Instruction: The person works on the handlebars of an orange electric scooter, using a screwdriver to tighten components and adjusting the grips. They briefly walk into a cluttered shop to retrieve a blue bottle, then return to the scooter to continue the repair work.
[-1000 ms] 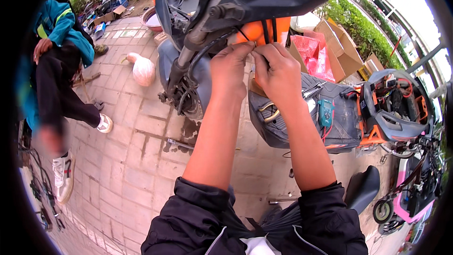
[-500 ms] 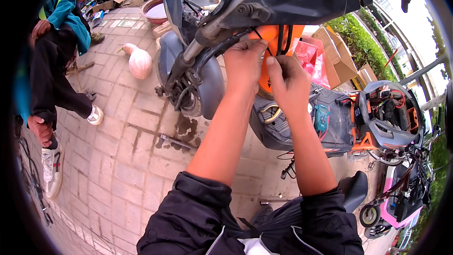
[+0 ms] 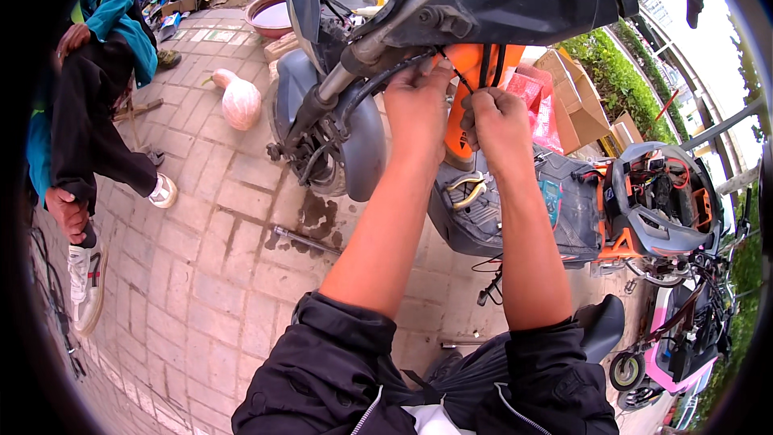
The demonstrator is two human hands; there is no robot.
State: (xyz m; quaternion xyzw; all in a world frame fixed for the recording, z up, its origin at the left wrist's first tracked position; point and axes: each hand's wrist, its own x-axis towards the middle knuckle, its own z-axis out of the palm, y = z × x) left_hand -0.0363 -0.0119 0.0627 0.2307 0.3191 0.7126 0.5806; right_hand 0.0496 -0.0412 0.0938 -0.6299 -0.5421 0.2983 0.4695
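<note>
An electric scooter with a dark front cover [image 3: 515,0] and orange inner panel [image 3: 459,133] stands before me. At its front fork [image 3: 354,64] my left hand [image 3: 415,109] is closed, fingers pinched against a black cable [image 3: 378,80] near the orange panel. My right hand [image 3: 499,117], just to the right, pinches the end of a thin black strip [image 3: 457,72] that looks like a cable tie. The strip slants from the left fingertips down to the right ones. Two thicker black cables [image 3: 492,64] hang behind my right hand. What the left fingertips grip is partly hidden.
On the scooter's footboard [image 3: 580,209] lie pliers [image 3: 465,192] and a teal meter [image 3: 551,200]. A metal bar [image 3: 304,240] and a pale gourd [image 3: 240,101] rest on the paving. A person [image 3: 97,89] sits at left. Cardboard boxes [image 3: 576,105] and a pink scooter [image 3: 676,346] are at right.
My right hand has closed its fingers on the thin black strip and drawn it slightly down and right, so the strip now shows taut between the hands. My left hand has barely moved.
</note>
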